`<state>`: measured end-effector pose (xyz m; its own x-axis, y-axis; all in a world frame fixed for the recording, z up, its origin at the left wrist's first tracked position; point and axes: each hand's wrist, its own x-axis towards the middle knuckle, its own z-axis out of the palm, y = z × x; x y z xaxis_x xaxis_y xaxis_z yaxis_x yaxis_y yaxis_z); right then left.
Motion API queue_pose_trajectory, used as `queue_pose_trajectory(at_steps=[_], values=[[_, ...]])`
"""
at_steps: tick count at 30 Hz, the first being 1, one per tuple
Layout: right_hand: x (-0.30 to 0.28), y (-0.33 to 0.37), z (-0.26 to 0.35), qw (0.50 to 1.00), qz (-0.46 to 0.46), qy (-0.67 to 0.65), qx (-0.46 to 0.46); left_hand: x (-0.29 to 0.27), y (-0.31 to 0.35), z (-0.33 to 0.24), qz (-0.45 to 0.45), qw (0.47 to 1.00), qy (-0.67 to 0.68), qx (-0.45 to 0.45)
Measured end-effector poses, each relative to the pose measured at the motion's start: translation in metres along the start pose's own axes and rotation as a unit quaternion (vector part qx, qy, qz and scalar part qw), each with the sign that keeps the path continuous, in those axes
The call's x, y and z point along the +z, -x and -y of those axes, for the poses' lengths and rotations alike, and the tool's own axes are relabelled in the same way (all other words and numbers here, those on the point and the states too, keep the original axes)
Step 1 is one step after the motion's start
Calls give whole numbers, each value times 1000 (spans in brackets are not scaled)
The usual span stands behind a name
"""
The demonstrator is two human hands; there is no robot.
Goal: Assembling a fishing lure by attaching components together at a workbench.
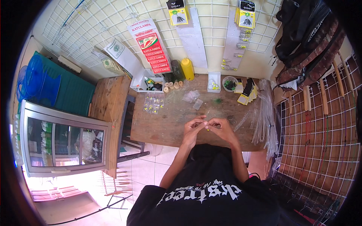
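Note:
Close together over the front of the wooden table [169,122], my left hand [195,127] and my right hand [221,129] meet at the fingertips. Both are pinched closed. A tiny yellow-green bead-like piece [207,130] shows just below the touching fingers; its kind is too small to make out. Beyond the hands lie a clear plastic piece [198,104], crumpled clear film [191,96] and a tuft of green fibres [218,100]. A white tray [209,89] farther back holds small yellow-green pieces, with a round tub [229,83] of dark green bits beside it.
Several small clear packets [154,103] lie at the table's left, near wooden spools [173,86] and a white box [145,90]. A yellow bottle [187,69] stands behind. Printed cards [247,92] and long clear plastic strips [262,120] cover the right. A glass cabinet [68,141] is far left.

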<state>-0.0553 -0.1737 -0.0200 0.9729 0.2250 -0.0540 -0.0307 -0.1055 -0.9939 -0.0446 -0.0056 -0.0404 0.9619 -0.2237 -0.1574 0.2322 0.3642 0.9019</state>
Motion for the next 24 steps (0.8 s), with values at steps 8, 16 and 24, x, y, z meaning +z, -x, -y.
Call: queue_pose_trajectory(at_steps=[8, 16, 24], values=[[8, -2, -1, 996, -71, 56, -19, -3, -1, -15, -53, 999, -2, 3], [16, -3, -3, 994, -79, 67, -36, -11, 4, -19, -81, 995, -42, 39], [23, -1, -4, 985, -101, 111, -84, -4, 8, -36, -150, 986, -46, 52]])
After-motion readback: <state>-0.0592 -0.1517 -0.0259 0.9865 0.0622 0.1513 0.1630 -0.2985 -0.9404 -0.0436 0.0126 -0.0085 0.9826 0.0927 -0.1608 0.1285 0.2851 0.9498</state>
